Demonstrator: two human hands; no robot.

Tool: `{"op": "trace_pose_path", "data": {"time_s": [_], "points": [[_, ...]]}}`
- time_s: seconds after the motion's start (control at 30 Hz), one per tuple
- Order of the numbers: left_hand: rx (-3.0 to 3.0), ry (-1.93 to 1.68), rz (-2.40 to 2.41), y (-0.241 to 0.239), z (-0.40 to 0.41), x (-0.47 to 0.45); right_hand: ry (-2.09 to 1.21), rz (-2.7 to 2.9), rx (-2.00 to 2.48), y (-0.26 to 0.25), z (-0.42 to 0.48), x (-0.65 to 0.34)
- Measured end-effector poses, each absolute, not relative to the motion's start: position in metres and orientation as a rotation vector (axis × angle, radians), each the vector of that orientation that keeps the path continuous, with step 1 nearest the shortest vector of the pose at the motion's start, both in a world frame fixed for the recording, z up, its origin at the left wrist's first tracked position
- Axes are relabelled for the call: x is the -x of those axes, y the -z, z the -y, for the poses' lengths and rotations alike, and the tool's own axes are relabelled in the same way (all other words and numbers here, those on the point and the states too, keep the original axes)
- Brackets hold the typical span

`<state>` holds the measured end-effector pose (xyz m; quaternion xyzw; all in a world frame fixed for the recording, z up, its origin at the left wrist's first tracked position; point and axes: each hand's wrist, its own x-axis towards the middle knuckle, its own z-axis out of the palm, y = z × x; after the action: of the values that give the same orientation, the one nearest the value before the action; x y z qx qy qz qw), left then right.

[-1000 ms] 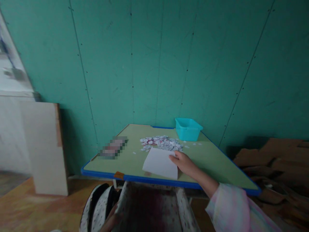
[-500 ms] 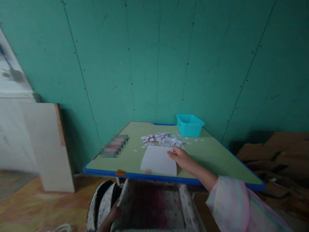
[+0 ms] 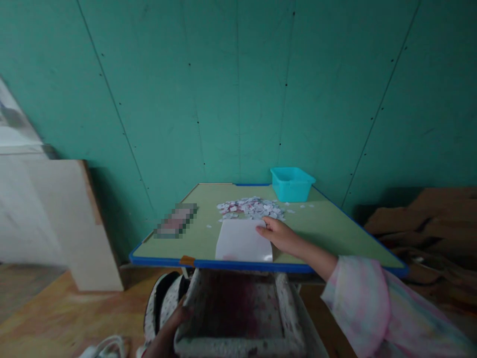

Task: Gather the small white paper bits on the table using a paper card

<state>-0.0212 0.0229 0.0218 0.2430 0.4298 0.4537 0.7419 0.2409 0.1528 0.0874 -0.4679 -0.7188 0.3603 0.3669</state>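
My right hand (image 3: 278, 233) pinches the upper right corner of a white, slightly glossy sheet of paper (image 3: 242, 241). The sheet slopes over the front part of the table, its lower edge near the blue table edge. Just beyond it lies a loose pile of small white paper pieces (image 3: 257, 205), some with pink on them. Below the tabletop is a stained, whitish open drawer-like tray (image 3: 234, 345) with a reddish patch inside. My left hand (image 3: 181, 315) is closed around its left side; the fingers are partly hidden.
The light green table (image 3: 335, 233) has blue-taped edges. A turquoise plastic basket (image 3: 292, 186) stands at the back right; a pixelated flat object (image 3: 176, 221) lies on the left. A pale board (image 3: 70, 219) leans at the left, cardboard (image 3: 428, 214) at the right. A green wall rises behind.
The tray's front edge now shows more fully, and my left hand sits slightly higher in view. The sheet's tilt has changed a little, with a sheen at its lower right corner.
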Motion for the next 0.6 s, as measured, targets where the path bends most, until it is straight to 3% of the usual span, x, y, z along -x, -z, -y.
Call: {"op": "trace_pose_path", "data": {"time_s": [0.23,0.6], "points": [[-0.552,-1.052,-0.926,-0.008,-0.026,0.023,-0.905,1.957,1.126,-0.091,-0.14,-0.245],[-0.561,-1.076,-0.888,-0.016,-0.026,0.014,-0.122,2.456,1.138,-0.103,-0.074,-0.244]]}}
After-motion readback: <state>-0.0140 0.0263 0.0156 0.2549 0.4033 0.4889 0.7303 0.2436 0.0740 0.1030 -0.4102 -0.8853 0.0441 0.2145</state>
